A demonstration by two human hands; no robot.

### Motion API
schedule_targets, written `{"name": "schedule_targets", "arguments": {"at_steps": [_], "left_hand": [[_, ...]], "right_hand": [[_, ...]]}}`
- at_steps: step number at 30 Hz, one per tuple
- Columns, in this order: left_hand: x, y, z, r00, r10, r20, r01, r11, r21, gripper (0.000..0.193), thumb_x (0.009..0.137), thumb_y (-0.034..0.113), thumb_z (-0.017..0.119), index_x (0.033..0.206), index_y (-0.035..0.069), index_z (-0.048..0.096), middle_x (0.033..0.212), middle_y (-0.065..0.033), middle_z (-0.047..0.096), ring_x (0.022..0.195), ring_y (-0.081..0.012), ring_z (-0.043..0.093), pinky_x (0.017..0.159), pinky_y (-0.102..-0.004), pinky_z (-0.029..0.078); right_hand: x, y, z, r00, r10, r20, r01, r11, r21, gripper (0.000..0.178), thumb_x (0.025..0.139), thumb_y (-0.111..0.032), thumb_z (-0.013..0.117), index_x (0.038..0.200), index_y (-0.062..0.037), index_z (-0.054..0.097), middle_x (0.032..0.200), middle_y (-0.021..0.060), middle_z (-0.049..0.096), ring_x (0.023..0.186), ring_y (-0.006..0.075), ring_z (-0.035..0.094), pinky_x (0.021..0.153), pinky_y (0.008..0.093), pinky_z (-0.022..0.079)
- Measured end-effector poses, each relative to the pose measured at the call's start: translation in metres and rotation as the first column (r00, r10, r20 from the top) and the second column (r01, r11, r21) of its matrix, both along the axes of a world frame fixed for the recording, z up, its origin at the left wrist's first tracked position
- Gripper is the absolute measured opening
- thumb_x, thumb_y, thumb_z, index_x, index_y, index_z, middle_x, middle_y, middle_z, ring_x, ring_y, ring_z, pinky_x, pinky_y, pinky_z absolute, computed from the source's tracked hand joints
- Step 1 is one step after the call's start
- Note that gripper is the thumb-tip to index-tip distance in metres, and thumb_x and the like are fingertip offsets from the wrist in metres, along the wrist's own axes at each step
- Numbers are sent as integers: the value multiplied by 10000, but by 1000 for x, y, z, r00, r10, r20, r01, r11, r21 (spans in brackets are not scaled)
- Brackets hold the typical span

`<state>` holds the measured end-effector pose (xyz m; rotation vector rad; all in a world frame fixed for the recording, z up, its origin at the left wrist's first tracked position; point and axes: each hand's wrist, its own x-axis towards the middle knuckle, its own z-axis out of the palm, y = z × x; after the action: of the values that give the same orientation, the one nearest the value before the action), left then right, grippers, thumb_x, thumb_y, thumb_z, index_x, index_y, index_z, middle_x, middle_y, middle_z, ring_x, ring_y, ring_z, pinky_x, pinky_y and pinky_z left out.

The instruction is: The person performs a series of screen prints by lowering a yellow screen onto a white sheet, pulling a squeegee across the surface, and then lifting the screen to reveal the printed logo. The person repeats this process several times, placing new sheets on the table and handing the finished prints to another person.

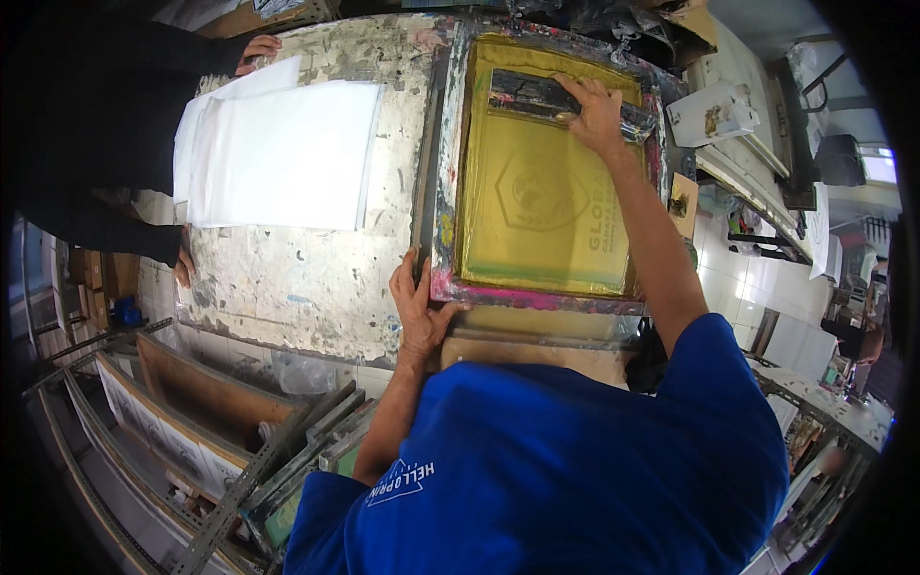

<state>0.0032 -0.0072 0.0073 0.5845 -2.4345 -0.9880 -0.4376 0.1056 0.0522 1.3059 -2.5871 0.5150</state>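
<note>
A yellow mesh printing screen (532,244) in a paint-stained frame (537,300) lies on the worktable before me. Faint emblem and lettering shapes show in its mesh. Across the far part of the screen lies a dark, worn squeegee (522,93). My right hand (594,113) is closed over the squeegee's right half, fingers over its top. At the frame's near left corner is my left hand (422,305), its fingers spread along the left side and its thumb by the near edge.
White translucent sheets (287,158) lie on the stained table (307,278). A person in dark sleeves stands at the left, one hand (257,50) at the table's far edge, another (183,261) lower down. A white container (711,115) sits right of the screen. Racks of frames (182,422) stand below left.
</note>
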Motion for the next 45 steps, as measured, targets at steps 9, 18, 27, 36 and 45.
{"name": "schedule_targets", "arguments": {"at_steps": [9, 18, 27, 36, 45], "left_hand": [[7, 5, -7, 999, 43, 12, -44, 988, 145, 1034, 624, 464, 928, 1433, -43, 531, 1319, -235, 516, 1245, -401, 449, 1081, -513, 362], [3, 12, 5, 979, 70, -194, -31, 981, 194, 1000, 671, 397, 935, 1423, -107, 510, 1236, -199, 570, 1195, -349, 455, 1030, -437, 410], [-45, -1, 111, 898, 110, -425, -82, 993, 83, 973, 662, 416, 930, 1385, -112, 549, 1231, -171, 617, 1138, -342, 475, 991, -443, 421], [-108, -48, 156, 876, 148, -459, 18, 941, 337, 720, 917, 276, 781, 1492, -5, 450, 1323, -135, 593, 1173, -241, 564, 991, -383, 451], [-86, 0, 7, 950, 223, 219, -186, 966, -177, 476, 795, 311, 853, 1073, 1, 624, 1149, -184, 603, 1096, -402, 557, 903, -488, 482]], "right_hand": [[18, 6, 17, 998, 64, 10, -64, 998, -12, 512, 859, -168, 715, 1354, -272, 639, 914, 142, 710, 863, 355, 692, 735, 466, 507], [175, 67, 75, 995, 26, 98, -29, 999, 32, 518, 817, -90, 709, 1306, -258, 682, 812, 141, 631, 720, 360, 637, 670, 482, 499], [244, 97, 199, 994, 106, -21, -108, 987, -123, 547, 743, -368, 820, 1267, -246, 720, 803, 75, 598, 750, 292, 620, 681, 447, 474], [138, 55, 307, 970, 214, -112, -233, 952, -197, 635, 690, -350, 911, 1251, -113, 732, 1064, 165, 760, 920, 338, 745, 829, 382, 578], [101, 34, 340, 982, 185, -39, -189, 951, -245, 498, 724, -456, 801, 1061, -89, 788, 897, 119, 783, 715, 256, 722, 707, 362, 579]]}}
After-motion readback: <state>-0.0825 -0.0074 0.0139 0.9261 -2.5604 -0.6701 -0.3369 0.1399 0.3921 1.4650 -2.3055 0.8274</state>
